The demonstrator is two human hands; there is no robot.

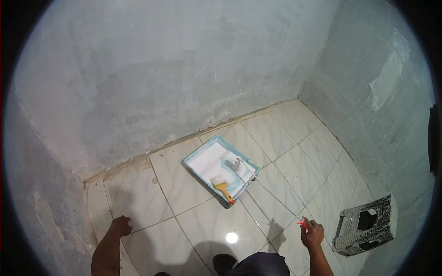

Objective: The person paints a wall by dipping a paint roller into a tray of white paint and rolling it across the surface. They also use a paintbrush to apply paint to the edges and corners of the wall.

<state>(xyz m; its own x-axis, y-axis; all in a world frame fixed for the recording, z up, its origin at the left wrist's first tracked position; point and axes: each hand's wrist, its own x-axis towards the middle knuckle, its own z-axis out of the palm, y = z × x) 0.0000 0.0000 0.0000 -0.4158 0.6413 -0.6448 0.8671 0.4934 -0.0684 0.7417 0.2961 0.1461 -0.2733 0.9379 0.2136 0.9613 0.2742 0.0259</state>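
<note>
My right hand (313,233) is closed around the red handle of a small paint roller (275,197). The roller's thin wire frame reaches over to a paint tray (194,171), and its head lies in the tray's right part. White paint covers much of the tray, which has a pale blue rim. Across the tray's front edge rests a paintbrush (222,187) with a yellow handle and white-coated bristles. Away to the left, my left hand (121,226) hangs over the floor, holding nothing, with its fingers loosely bent and a little apart.
A black plastic stool (366,225), spattered white, lies tipped over at the right. Grey patchy walls (179,64) enclose the corner on several sides. The floor is pale tile (191,230). My shoe (224,263) and knee (262,266) show at the bottom.
</note>
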